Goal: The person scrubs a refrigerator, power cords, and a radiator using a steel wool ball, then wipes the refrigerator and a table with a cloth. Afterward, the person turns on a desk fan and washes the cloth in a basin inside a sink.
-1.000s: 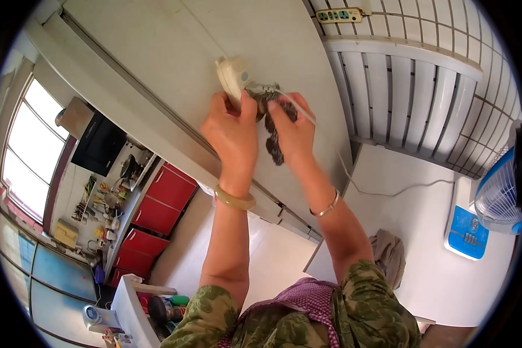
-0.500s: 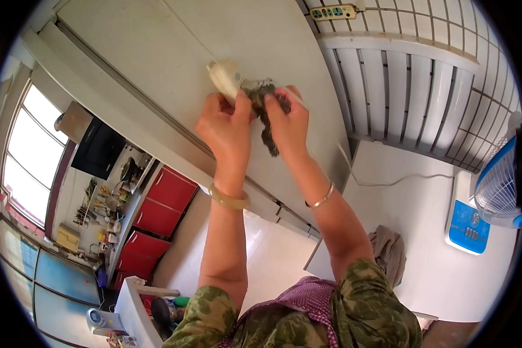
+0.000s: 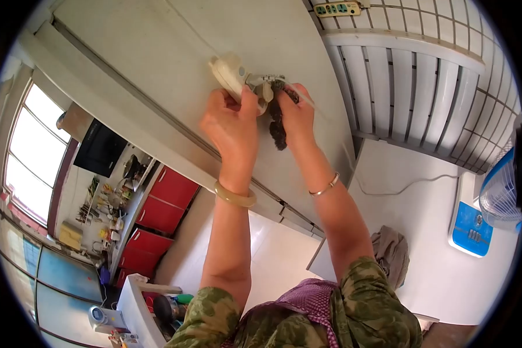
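A cream plastic fitting with a small round grey spot sits against a pale flat panel, and a thin cord runs up from it. My left hand is closed at its lower end, fingers bent round the edge. Beside that hand is a small pale knob-like part with a white cord or strip around it. My right hand grips a dark, ragged cloth, which hangs below the fingers and lies against the pale part. The fingertips of both hands are partly hidden.
Below right, a white table bears a crumpled grey cloth and a blue-and-white fan. A slatted grey panel and a power strip are at upper right. Red kitchen cabinets stand at left.
My right hand has shifted slightly with the dark cloth, showing more of the pale knob-like part. My left hand stays at the fitting. The whole view has moved a little.
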The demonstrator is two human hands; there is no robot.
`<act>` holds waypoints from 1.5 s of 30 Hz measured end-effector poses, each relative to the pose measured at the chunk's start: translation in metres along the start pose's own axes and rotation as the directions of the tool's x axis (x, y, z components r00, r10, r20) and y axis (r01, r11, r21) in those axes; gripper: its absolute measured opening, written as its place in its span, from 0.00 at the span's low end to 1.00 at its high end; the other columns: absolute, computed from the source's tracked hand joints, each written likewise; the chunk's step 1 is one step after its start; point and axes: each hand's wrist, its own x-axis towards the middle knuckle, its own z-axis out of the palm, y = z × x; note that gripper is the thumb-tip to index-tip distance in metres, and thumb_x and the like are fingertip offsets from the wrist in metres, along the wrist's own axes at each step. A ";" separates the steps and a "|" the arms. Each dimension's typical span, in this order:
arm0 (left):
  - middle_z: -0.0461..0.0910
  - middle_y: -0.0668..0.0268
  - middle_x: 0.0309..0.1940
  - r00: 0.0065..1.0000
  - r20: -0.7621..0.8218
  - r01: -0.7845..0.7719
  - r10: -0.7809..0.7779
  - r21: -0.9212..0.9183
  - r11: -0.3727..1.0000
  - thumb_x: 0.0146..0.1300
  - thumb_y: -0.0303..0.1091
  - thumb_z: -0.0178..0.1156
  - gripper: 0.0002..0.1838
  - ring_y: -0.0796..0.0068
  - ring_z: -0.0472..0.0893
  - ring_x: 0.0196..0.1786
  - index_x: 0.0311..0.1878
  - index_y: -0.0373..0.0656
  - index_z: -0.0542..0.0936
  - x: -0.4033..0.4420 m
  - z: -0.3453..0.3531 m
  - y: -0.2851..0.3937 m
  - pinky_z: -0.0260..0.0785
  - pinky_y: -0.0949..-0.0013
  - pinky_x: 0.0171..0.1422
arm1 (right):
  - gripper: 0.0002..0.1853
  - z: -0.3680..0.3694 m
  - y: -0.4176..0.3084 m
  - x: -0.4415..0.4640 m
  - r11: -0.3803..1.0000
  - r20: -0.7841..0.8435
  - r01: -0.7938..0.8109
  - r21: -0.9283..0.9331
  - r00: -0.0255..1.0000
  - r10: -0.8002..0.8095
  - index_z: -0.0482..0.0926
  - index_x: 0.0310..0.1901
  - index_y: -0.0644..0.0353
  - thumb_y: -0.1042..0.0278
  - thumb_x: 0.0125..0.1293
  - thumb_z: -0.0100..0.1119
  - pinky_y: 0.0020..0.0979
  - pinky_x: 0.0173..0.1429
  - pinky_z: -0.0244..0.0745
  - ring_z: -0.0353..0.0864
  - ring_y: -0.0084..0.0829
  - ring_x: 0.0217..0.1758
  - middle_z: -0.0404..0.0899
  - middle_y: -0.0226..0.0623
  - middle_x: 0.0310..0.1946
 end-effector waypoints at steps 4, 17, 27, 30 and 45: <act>0.80 0.60 0.17 1.000 0.014 -0.012 0.012 0.057 0.998 0.61 0.35 0.64 0.14 0.74 0.80 0.20 0.29 0.32 0.78 -0.001 -0.002 0.001 0.71 0.71 0.30 | 0.11 -0.006 -0.010 -0.027 0.997 -0.018 0.018 0.076 1.000 -0.017 0.77 0.38 0.64 0.63 0.64 0.60 0.34 0.37 0.71 0.74 0.27 0.32 0.78 0.35 0.27; 0.81 0.61 0.21 0.997 0.074 0.045 -0.038 -0.098 0.994 0.67 0.34 0.60 0.14 0.77 0.79 0.21 0.35 0.28 0.78 -0.003 -0.003 0.008 0.70 0.74 0.27 | 0.10 -0.012 0.007 -0.045 0.965 -0.045 0.247 -0.089 0.967 -0.252 0.78 0.46 0.63 0.69 0.66 0.62 0.27 0.40 0.73 0.76 0.22 0.35 0.79 0.29 0.33; 0.80 0.62 0.21 0.996 0.083 -0.006 0.011 -0.062 0.998 0.68 0.34 0.58 0.14 0.79 0.77 0.21 0.37 0.28 0.78 -0.004 0.001 -0.002 0.69 0.74 0.26 | 0.14 -0.022 0.045 -0.071 0.700 0.216 0.531 -0.478 0.843 -0.493 0.82 0.47 0.63 0.74 0.58 0.67 0.30 0.41 0.74 0.79 0.38 0.37 0.78 0.41 0.33; 0.79 0.63 0.21 0.996 0.092 -0.017 0.021 -0.045 0.999 0.69 0.34 0.58 0.14 0.80 0.76 0.21 0.38 0.28 0.78 -0.006 0.000 -0.001 0.67 0.75 0.25 | 0.13 -0.013 0.045 -0.032 0.737 0.089 0.433 -0.519 0.885 -0.457 0.82 0.47 0.63 0.75 0.58 0.66 0.30 0.40 0.74 0.79 0.37 0.36 0.76 0.40 0.33; 0.78 0.68 0.20 0.998 0.062 -0.018 0.021 -0.050 0.999 0.69 0.36 0.59 0.14 0.81 0.74 0.20 0.37 0.31 0.80 -0.004 0.002 -0.002 0.64 0.76 0.25 | 0.07 -0.017 0.008 -0.056 0.918 -0.076 0.380 -0.114 0.918 -0.389 0.80 0.42 0.67 0.78 0.63 0.63 0.26 0.45 0.73 0.77 0.25 0.37 0.79 0.35 0.36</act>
